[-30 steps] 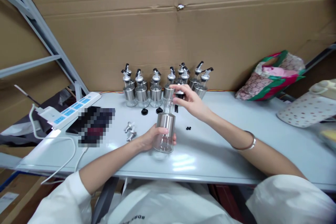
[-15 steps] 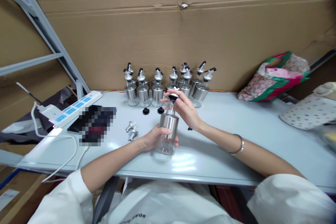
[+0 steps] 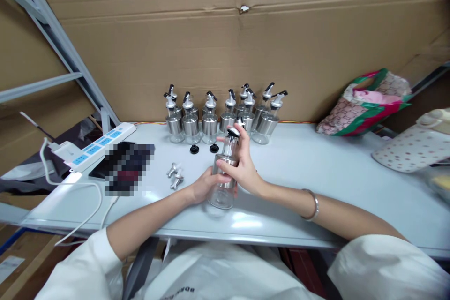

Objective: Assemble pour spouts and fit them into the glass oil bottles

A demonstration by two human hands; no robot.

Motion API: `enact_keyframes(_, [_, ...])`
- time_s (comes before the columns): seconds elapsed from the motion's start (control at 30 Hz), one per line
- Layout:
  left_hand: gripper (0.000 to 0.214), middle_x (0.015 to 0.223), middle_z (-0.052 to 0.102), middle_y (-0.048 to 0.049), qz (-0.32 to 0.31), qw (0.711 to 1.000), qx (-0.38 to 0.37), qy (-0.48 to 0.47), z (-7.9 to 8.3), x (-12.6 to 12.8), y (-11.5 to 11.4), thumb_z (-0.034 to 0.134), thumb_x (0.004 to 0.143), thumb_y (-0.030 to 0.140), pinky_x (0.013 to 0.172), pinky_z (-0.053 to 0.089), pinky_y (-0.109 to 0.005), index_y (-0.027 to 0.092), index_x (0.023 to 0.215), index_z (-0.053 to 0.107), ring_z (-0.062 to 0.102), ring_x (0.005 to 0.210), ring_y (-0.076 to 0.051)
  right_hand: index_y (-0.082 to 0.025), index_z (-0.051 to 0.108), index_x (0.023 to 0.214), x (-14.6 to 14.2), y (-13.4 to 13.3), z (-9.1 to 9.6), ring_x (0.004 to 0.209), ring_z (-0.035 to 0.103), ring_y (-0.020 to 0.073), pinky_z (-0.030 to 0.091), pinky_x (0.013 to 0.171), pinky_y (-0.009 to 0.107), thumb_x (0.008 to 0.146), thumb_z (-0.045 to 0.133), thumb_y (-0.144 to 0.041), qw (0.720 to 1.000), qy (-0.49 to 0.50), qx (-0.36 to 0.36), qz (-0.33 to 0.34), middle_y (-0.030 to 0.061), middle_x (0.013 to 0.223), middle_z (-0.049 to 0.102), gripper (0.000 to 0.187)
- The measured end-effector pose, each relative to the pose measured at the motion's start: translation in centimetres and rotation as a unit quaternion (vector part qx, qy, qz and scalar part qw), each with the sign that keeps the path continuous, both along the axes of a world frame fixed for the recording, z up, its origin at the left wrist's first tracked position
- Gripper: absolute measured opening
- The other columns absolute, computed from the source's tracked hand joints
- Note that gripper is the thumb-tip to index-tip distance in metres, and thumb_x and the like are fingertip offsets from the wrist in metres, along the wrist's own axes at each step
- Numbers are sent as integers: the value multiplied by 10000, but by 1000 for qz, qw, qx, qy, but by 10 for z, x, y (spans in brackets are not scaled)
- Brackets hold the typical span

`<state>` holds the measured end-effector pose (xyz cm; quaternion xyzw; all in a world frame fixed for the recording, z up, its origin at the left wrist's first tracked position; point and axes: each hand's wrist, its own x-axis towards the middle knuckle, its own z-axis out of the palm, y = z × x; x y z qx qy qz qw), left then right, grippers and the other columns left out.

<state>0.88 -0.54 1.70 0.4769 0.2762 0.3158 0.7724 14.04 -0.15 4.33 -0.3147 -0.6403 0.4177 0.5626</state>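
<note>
A glass bottle with a steel sleeve (image 3: 223, 187) stands tilted near the front of the white table (image 3: 316, 178). My left hand (image 3: 200, 186) is wrapped round its lower body from the left. My right hand (image 3: 239, 165) grips its neck and sleeve from the right, just under the black stopper on top. Two loose black stoppers (image 3: 193, 149) lie behind it. Small metal spouts (image 3: 175, 176) lie to its left. A cluster of finished bottles with pourers (image 3: 225, 115) stands at the back against the cardboard.
A white power strip (image 3: 94, 147) with cables lies at the left, beside a blurred dark object (image 3: 126, 168). A colourful bag (image 3: 362, 103) and a dotted white item (image 3: 411, 147) sit at the right. A cardboard wall closes the back; a metal frame stands at left.
My right hand came down from the bottle's top, where it set a black stopper, to grip the neck and sleeve. The left hand has kept its hold.
</note>
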Motion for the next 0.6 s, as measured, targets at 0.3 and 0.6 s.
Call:
enact_keyframes(0.3, [359, 666, 649, -62, -2, 1000, 1, 11, -3, 0, -1, 727, 599, 384, 620, 493, -311, 103, 799, 625, 635, 608, -187, -353, 237, 1265, -8, 2, -2, 805, 603, 201, 555, 733, 415, 689, 674, -239, 999, 31, -31, -31, 41, 1049, 523, 732])
enact_keyframes(0.6, [379, 678, 658, -69, -10, 1000, 20, 16, -6, -2, 0, 738, 603, 411, 608, 496, -298, 101, 798, 639, 636, 615, -185, -318, 328, 1091, -9, -2, 0, 757, 590, 171, 531, 686, 368, 678, 690, -255, 998, 54, -26, -27, -7, 943, 512, 553])
